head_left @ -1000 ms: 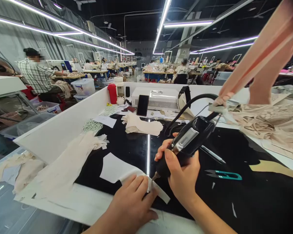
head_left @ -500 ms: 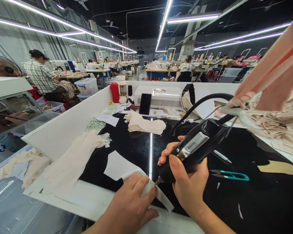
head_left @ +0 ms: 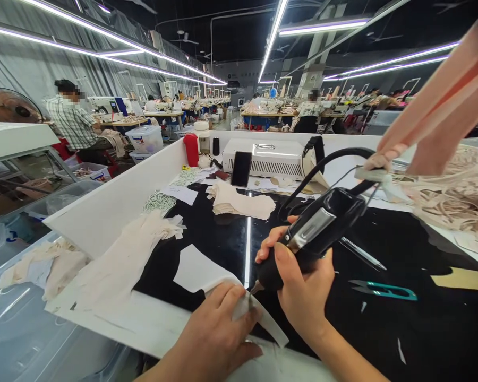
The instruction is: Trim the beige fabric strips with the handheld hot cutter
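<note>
A white fabric piece (head_left: 201, 272) with a narrow, curved strip at its near end lies across the table's front edge. My left hand (head_left: 219, 323) is closed on it, fingertips on top and thumb low at the edge. My right hand (head_left: 302, 286) grips a black corded hand tool (head_left: 314, 223) with a metal plate on its side. Its pointed metal tip meets the fabric right beside my left fingertips; the exact contact is partly hidden. Teal thread snips (head_left: 386, 290) and a pen (head_left: 364, 253) lie to the right of my right hand.
Fabric stacks lie at the left (head_left: 119, 265) and back (head_left: 242, 201) of the black tabletop. Behind them stand a phone (head_left: 241, 168), a white vented box (head_left: 271, 156) and a red cup (head_left: 190, 149). Pink fabric strips (head_left: 434, 122) hang by the tool's cord. Co-workers sit farther off.
The tool in my right hand has shifted slightly left and away from me, its tip moving along the fabric edge. My left hand keeps its hold. The view has turned a little.
</note>
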`<action>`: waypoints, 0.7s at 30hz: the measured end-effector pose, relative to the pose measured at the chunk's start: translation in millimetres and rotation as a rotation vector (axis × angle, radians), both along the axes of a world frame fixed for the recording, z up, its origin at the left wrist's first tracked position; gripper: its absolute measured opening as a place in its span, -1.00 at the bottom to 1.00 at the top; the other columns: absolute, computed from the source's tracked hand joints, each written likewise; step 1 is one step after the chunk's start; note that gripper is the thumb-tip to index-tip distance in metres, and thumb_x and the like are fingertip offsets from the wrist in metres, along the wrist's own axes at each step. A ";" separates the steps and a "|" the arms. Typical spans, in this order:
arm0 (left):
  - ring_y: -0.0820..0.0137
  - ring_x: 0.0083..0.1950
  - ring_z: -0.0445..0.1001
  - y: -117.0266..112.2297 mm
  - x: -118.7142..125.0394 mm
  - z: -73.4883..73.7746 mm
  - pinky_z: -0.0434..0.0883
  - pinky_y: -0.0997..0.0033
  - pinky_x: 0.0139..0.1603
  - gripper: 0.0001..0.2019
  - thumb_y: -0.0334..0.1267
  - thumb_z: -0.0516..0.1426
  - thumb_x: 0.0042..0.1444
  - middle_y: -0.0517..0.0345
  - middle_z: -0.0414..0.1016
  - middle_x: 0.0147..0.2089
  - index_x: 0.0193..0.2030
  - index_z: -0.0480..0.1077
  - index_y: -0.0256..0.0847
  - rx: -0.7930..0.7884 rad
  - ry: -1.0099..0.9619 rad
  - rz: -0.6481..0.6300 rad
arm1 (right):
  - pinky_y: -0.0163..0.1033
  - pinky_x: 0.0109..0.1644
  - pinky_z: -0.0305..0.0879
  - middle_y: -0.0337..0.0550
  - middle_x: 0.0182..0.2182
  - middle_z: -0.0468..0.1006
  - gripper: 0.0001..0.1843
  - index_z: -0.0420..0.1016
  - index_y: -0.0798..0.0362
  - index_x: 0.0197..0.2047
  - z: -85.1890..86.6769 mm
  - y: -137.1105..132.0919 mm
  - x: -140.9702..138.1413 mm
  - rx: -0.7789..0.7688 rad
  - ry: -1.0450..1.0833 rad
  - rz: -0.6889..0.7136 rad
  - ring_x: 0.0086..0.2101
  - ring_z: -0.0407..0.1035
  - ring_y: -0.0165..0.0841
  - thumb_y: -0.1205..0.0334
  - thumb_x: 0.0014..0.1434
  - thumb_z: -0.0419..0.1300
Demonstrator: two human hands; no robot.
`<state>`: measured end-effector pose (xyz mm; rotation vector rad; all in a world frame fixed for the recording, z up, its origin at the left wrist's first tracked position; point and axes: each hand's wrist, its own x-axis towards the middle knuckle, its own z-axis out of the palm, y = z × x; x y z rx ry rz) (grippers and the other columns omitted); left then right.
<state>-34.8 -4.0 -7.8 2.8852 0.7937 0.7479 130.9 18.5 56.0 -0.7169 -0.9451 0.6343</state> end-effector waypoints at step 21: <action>0.02 0.22 0.53 0.6 -4.2 8.7 0.60 0.03 0.21 -0.40 -0.12 0.46 0.18 -0.17 0.49 0.23 0.28 0.39 -0.17 -0.079 0.018 -0.018 | -0.28 -0.42 0.45 -0.39 -0.34 0.57 -0.75 0.37 -0.10 -0.09 -5.3 8.3 0.2 0.009 -0.028 0.023 -0.48 0.46 -0.44 0.24 0.29 0.38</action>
